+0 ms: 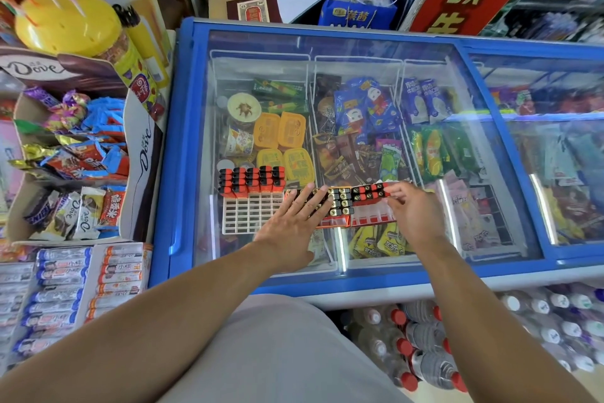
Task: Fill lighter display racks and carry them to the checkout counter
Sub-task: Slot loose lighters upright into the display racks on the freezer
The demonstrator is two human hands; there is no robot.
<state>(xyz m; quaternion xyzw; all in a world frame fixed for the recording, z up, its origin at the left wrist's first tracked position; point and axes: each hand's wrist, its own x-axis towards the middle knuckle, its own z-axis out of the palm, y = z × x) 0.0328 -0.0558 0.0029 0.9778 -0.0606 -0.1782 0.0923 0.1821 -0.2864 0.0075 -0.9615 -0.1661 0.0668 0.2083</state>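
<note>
Three lighter display racks lie side by side on the sliding glass lid [359, 43] of a blue-framed chest freezer [183, 141], near its front edge. The white plastic grid rack [250, 216] on the left holds black-topped orange lighters [251, 182] in its far rows only; near slots are open. The middle orange rack [333, 221] carries gold-and-black-topped lighters [340, 198]. The left hand [291, 226] lies flat on this rack, fingers spread wide, grasping nothing. The right red rack [372, 219] has one far row of red-and-black lighters [369, 192]. The right hand [413, 210] has its fingers curled narrow at that row's right end; whether it pinches a lighter cannot be told.
</note>
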